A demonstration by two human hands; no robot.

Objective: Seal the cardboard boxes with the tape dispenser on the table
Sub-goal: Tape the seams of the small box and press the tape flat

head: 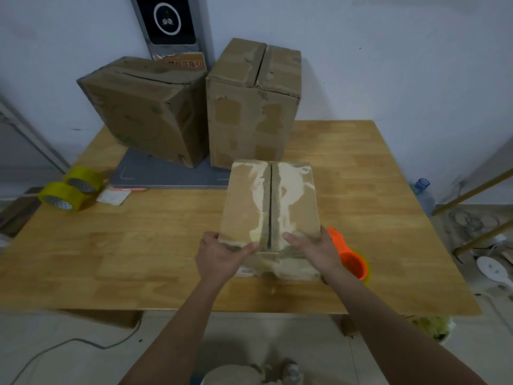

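I hold the small box [270,201] mid-table, left hand [222,252] and right hand [313,250] gripping its near corners, probably squaring the seam; orange tape dispenser [351,258] just right of it.

Orange tape dispenser [350,259] half hidden behind right hand [313,252]; bottle [423,193] partly behind table [138,245].

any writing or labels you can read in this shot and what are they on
Orange sign behind the left back box: printed characters, too blurred to read.
White label on the near box, low on its front: too small to read.
Black panel on the wall: a round symbol, no words.
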